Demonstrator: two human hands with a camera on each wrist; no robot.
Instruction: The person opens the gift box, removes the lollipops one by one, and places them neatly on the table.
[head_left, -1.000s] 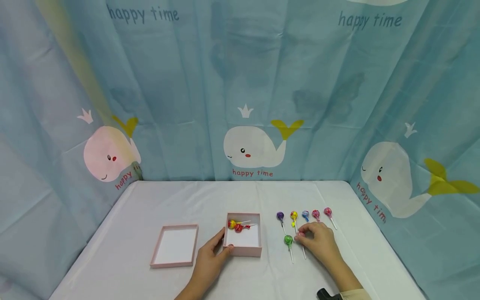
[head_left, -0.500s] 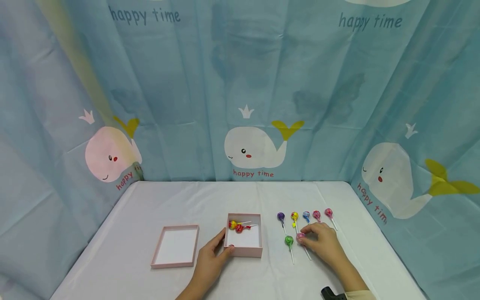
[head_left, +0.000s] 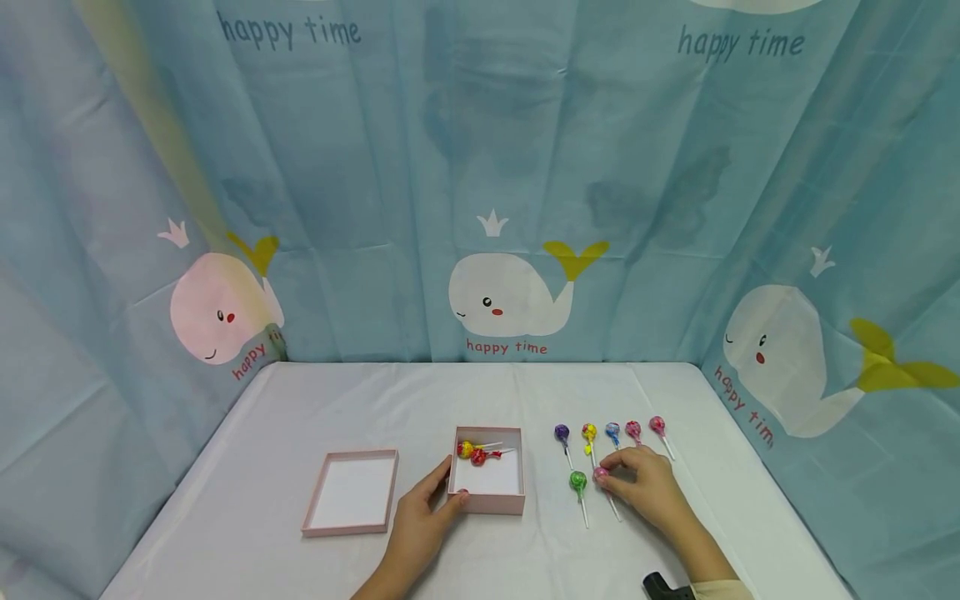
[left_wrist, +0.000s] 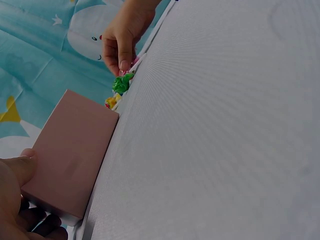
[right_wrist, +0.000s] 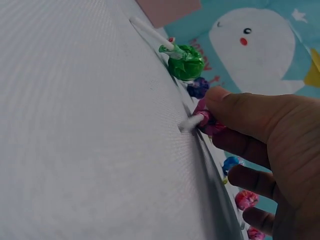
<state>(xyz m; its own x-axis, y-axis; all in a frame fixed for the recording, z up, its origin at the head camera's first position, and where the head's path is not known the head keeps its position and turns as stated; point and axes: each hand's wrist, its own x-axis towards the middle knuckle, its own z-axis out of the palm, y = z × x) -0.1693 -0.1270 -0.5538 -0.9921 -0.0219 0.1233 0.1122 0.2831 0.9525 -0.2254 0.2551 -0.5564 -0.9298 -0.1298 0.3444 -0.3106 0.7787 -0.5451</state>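
Observation:
My left hand (head_left: 420, 517) holds a pink open box (head_left: 491, 504) at its left front corner, thumb on the front rim. Inside the box lie a yellow lollipop (head_left: 465, 449) and a red lollipop (head_left: 477, 457), sticks pointing right. To the right, my right hand (head_left: 643, 487) pinches a pink lollipop (head_left: 601, 472) by its wrapped head between thumb and fingers. Its white stick slants toward the front, low over the cloth. Just left of it lies a green lollipop (head_left: 577, 481). In the right wrist view my thumb covers part of the pink lollipop (right_wrist: 212, 126).
A shallow pink lid (head_left: 348, 528), white inside, lies left of the box. Behind my right hand is a row of lollipops: purple (head_left: 562, 432), yellow (head_left: 588, 432), blue (head_left: 612, 429) and two pinkish-red ones (head_left: 657, 425). A blue whale-print curtain (head_left: 375, 208) surrounds the white table (head_left: 255, 500).
Since one second ago, the pink lollipop in my right hand has turned slightly, its stick end swinging right. My left hand stays on the box. Over the last half second almost nothing differs.

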